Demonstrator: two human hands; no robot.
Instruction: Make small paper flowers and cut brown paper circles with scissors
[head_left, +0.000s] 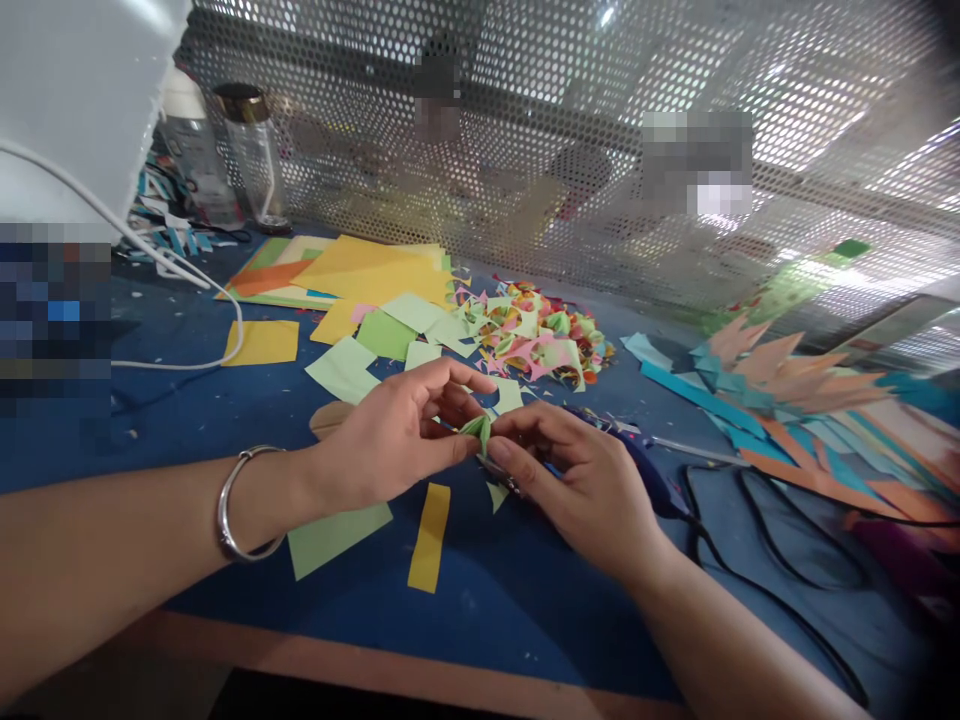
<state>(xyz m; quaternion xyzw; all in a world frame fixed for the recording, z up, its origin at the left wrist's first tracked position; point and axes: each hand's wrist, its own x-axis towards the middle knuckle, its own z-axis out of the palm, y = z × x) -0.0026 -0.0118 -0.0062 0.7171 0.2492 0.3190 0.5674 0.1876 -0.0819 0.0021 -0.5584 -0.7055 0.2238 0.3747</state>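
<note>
My left hand, with a silver bangle at the wrist, pinches one side of a small folded piece of light green paper. My right hand grips its other side between thumb and fingers. Both hands hold the paper just above the blue table. Something thin and metallic shows under the right thumb, too hidden to name. A yellow paper strip lies in front of the hands. Beneath the left wrist is a light green sheet. A brown rounded piece is partly covered by the left hand.
Colourful paper scraps are heaped behind the hands, beside stacked coloured sheets. To the right lie a dark blue corded tool, its black cord and pointed paper cut-outs. Bottles stand by a perforated metal screen.
</note>
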